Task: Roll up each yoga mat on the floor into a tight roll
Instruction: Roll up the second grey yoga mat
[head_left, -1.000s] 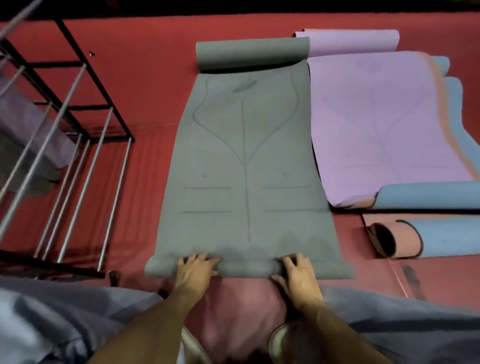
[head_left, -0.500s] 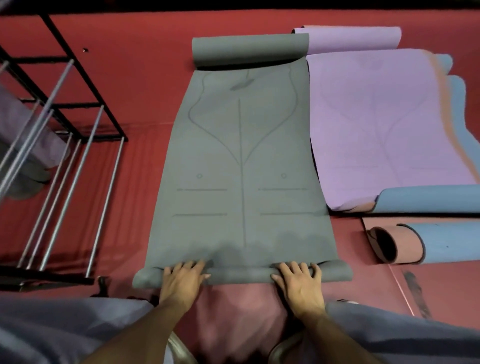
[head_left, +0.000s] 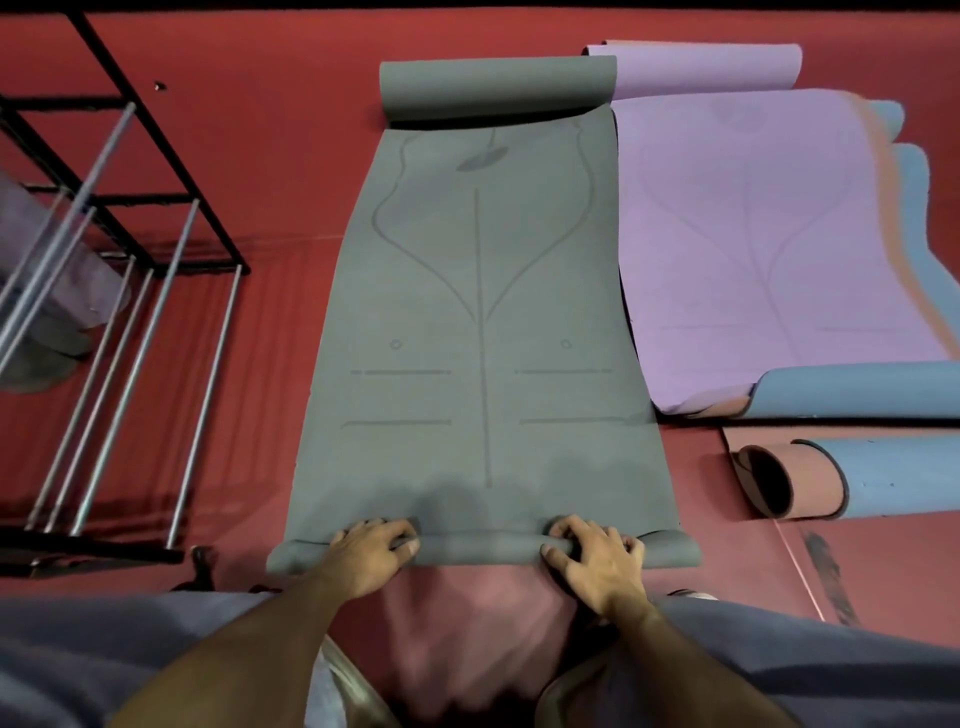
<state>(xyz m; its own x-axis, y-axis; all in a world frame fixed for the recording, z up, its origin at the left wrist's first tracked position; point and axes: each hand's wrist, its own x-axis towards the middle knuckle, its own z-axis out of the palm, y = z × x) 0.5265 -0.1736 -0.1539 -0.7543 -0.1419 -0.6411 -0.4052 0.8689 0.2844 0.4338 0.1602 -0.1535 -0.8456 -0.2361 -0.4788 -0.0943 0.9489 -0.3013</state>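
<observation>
A grey yoga mat (head_left: 483, 312) lies flat on the red floor, its far end curled into a loose roll (head_left: 498, 85). Its near end is turned into a thin roll (head_left: 478, 548). My left hand (head_left: 371, 553) grips that roll left of centre, fingers curled over it and thumb under. My right hand (head_left: 597, 558) grips it right of centre the same way. A purple mat (head_left: 769, 249) lies flat to the right of the grey one. A blue and pink mat (head_left: 852, 480) sits loosely rolled at the right.
A black metal rack (head_left: 130, 322) with silver bars stands at the left and holds rolled mats (head_left: 47, 291). A blue mat (head_left: 862, 392) lies under the purple one. My knees in grey trousers (head_left: 779, 660) fill the bottom of the view.
The near edge of the grey mat has been turned over into a thin roll. Both hands have curled round it and moved slightly forward.
</observation>
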